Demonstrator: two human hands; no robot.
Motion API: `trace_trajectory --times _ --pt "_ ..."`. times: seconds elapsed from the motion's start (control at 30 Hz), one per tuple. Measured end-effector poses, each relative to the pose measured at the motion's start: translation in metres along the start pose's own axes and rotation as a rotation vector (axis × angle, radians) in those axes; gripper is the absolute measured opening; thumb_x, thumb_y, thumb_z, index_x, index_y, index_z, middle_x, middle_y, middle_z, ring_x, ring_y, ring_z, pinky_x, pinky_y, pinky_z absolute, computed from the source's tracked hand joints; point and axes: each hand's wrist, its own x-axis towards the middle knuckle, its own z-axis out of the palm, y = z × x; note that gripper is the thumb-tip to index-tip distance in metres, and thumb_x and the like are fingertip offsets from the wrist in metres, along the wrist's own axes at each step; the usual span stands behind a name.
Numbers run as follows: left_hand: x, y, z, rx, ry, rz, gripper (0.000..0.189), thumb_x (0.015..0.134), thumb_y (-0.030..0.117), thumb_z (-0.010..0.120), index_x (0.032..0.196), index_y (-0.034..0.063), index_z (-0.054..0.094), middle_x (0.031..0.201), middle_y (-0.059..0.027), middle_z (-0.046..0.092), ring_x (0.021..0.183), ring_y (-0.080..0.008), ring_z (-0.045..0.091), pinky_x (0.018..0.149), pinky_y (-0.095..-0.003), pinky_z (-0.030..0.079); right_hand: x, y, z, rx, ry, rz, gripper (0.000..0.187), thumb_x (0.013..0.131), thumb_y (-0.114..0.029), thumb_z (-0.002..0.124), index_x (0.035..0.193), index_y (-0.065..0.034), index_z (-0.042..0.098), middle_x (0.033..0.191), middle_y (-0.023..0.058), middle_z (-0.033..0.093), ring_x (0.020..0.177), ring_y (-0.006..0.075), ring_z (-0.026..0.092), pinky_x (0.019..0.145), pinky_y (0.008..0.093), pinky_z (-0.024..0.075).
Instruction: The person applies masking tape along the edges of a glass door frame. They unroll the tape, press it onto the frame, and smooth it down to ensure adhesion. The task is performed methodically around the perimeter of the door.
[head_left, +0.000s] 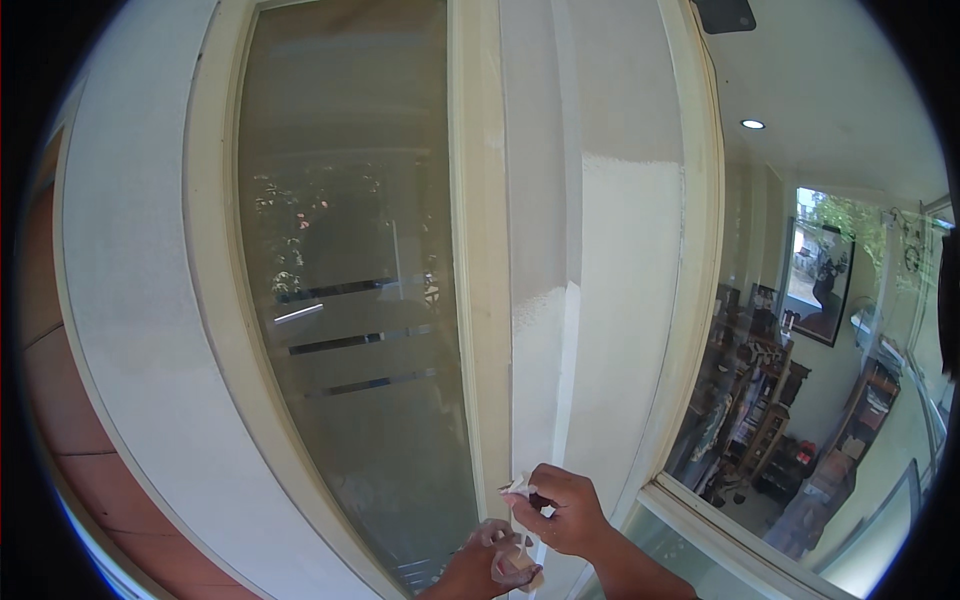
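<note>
My right hand pinches a small whitish thing, perhaps a scrap of cloth or paper, between thumb and fingers. Just below and to its left, my left hand is curled around a small, pale, partly see-through container; its exact kind is unclear. White smears mark the fingers of my left hand. Both hands are low in the view, before a wall strip between two cream frames. The strip is brighter white in its lower part and greyer above, with a ragged border between the shades.
A frosted glass panel in a cream frame stands left of the strip. On the right, a window frame borders glass showing shelves and a framed picture. Reddish-brown tiles line the far left.
</note>
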Motion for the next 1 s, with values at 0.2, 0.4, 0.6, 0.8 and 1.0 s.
trace_trajectory --times 0.2,0.4,0.6,0.8,1.0 --pt "0.007 -0.009 -0.014 -0.048 -0.123 0.099 0.050 0.089 0.032 0.074 0.131 0.0093 0.060 0.137 -0.0208 0.051 0.131 -0.0466 0.047 0.113 -0.0522 0.038 0.002 0.007 -0.010 -0.062 0.069 0.089 0.013 0.091 -0.006 0.075 0.086 0.0008 0.065 0.074 0.0092 0.054 0.058 0.0176 0.055 0.055 0.0313 0.0466" --pt "0.002 0.016 -0.020 -0.271 0.078 0.090 0.048 0.082 0.017 0.072 0.129 0.0126 0.066 0.138 -0.0196 0.042 0.130 -0.0410 0.038 0.111 -0.0489 0.034 0.000 -0.005 -0.006 0.128 0.232 0.187 0.015 0.097 -0.005 0.070 0.109 0.0033 0.074 0.086 0.0034 0.062 0.060 0.0046 0.058 0.052 0.0228 0.0518" --pt "-0.004 0.011 -0.017 -0.225 0.176 0.058 0.044 0.079 0.017 0.074 0.122 0.0121 0.070 0.130 -0.0180 0.043 0.125 -0.0384 0.037 0.108 -0.0508 0.033 -0.006 0.001 0.000 0.166 0.254 0.271 0.019 0.097 -0.004 0.071 0.114 0.0048 0.073 0.086 0.0047 0.059 0.066 0.0056 0.057 0.054 0.0217 0.0493" --pt "-0.018 0.024 -0.042 -0.003 0.158 -0.107 0.050 0.075 0.030 0.084 0.118 0.0100 0.069 0.121 -0.0183 0.049 0.119 -0.0393 0.043 0.102 -0.0540 0.038 -0.011 0.013 0.006 0.315 0.277 0.387 0.021 0.101 -0.007 0.067 0.116 0.0057 0.072 0.089 0.0049 0.062 0.066 0.0072 0.059 0.058 0.0239 0.0510" --pt "-0.033 0.014 -0.052 -0.033 0.108 -0.113 0.068 0.068 0.047 0.092 0.119 0.0086 0.068 0.125 -0.0181 0.052 0.117 -0.0408 0.056 0.095 -0.0526 0.049 -0.011 0.004 0.015 0.336 0.237 0.377 0.023 0.103 -0.010 0.065 0.118 0.0072 0.071 0.087 0.0052 0.063 0.068 0.0073 0.060 0.060 0.0247 0.0524"
